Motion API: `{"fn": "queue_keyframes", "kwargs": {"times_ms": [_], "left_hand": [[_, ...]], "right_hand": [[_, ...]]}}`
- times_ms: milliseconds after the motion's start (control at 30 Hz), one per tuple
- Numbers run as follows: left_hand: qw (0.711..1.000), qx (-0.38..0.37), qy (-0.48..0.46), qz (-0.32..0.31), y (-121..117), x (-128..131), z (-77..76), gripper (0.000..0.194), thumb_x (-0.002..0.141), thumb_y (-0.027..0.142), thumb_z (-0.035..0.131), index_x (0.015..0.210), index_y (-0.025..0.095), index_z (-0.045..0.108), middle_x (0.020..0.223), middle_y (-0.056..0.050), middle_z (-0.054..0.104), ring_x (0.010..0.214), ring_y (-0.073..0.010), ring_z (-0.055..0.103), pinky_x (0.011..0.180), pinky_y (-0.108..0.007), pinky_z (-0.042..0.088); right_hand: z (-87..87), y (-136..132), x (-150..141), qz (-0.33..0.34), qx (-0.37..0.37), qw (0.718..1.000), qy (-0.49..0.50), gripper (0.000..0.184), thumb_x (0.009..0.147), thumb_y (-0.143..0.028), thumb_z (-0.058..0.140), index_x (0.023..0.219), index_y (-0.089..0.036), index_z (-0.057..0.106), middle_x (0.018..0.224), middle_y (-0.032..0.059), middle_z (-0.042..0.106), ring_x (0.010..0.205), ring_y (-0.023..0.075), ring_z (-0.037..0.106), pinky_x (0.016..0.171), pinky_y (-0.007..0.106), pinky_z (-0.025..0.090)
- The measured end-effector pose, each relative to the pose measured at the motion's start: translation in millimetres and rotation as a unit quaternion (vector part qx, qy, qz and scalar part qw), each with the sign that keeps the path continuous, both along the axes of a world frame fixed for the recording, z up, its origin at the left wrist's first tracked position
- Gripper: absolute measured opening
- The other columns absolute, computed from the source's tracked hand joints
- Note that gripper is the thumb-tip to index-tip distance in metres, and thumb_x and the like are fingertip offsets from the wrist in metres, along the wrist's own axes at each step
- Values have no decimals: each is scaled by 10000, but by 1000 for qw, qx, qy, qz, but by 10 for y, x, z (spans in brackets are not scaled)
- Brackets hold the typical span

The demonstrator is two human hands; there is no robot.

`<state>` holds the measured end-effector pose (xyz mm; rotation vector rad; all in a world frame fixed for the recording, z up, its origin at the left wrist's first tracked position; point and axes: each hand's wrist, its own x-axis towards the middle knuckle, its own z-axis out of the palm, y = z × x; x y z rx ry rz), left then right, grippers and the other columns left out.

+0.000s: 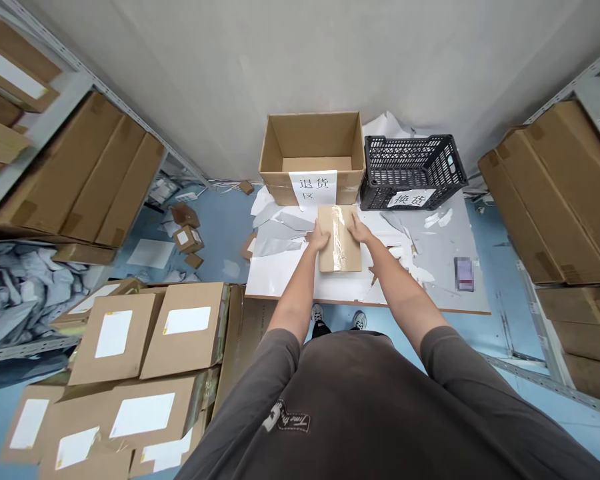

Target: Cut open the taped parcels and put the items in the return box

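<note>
A small cardboard box (350, 250), closed with shiny clear tape down its middle, is held between my two hands over the white table (285, 283). My left hand (319, 235) grips its left side and my right hand (360, 229) grips the right side. Fingers of both hands are partly hidden round the edges. Just beyond it stands a large open cardboard box (275, 183) with a white paper sign on its front. A black plastic crate (375, 197) with a similar sign stands to its right.
Torn paper scraps (277, 230) lie about the table. A purple packet (464, 274) rests near its right end. Stacked labelled cartons (180, 347) fill the left floor area. Shelves with large boxes (555, 193) flank both sides. Small boxes (187, 237) lie on the blue floor.
</note>
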<state>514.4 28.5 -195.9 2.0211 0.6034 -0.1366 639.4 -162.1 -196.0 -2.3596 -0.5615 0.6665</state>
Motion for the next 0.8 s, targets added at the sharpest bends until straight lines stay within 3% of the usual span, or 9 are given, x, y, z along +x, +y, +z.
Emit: {"fn": "queue_keyframes", "kwargs": {"times_ms": [133, 300, 467, 600, 700, 800], "left_hand": [[1000, -10, 1, 26, -88, -92, -127, 1030, 943, 514, 684, 1753, 123, 181, 1712, -235, 426, 1582, -334, 433, 1317, -476, 287], [999, 13, -19, -23, 65, -280, -73, 1009, 945, 570, 678, 1745, 144, 234, 1769, -210, 329, 1641, -324, 322, 1332, -457, 261], [986, 106, -23, -125, 228, -513, 28, 968, 901, 632, 706, 1699, 182, 392, 1793, -187, 277, 1670, -357, 240, 1341, -501, 232], [959, 180, -14, -220, 274, -424, 93, 962, 872, 657, 726, 1682, 220, 443, 1822, -126, 219, 1694, -383, 128, 1360, -518, 159], [947, 205, 42, -242, 276, -284, 93, 972, 902, 634, 687, 1712, 189, 390, 1829, -131, 178, 1692, -416, 95, 1354, -541, 171], [947, 218, 83, -223, 234, -217, 48, 981, 926, 628, 644, 1739, 182, 323, 1842, -115, 114, 1689, -423, 103, 1338, -560, 232]], "right_hand": [[-176, -11, -119, 4, 18, 1000, -6, 818, 940, -342, 540, 1698, -101, 347, 1644, 194, 522, 1479, 321, 523, 1262, 497, 408], [-229, -325, -282, -18, 75, 996, -46, 843, 945, -386, 538, 1714, -127, 309, 1720, 181, 421, 1563, 311, 426, 1285, 514, 376], [-400, -1268, -690, -124, 66, 983, -120, 728, 983, -420, 469, 1662, -165, 408, 1689, 184, 452, 1533, 314, 463, 1255, 519, 415], [-624, -2130, -1055, -193, 9, 974, -116, 673, 951, -378, 497, 1579, -138, 513, 1597, 211, 550, 1509, 325, 494, 1265, 521, 403], [-743, -2607, -1227, -255, -39, 963, -84, 647, 924, -324, 520, 1538, -122, 552, 1553, 227, 593, 1471, 342, 537, 1254, 531, 412], [-811, -2910, -1292, -282, -56, 955, -67, 625, 921, -297, 531, 1509, -88, 571, 1536, 240, 607, 1464, 334, 544, 1260, 488, 404]]}}
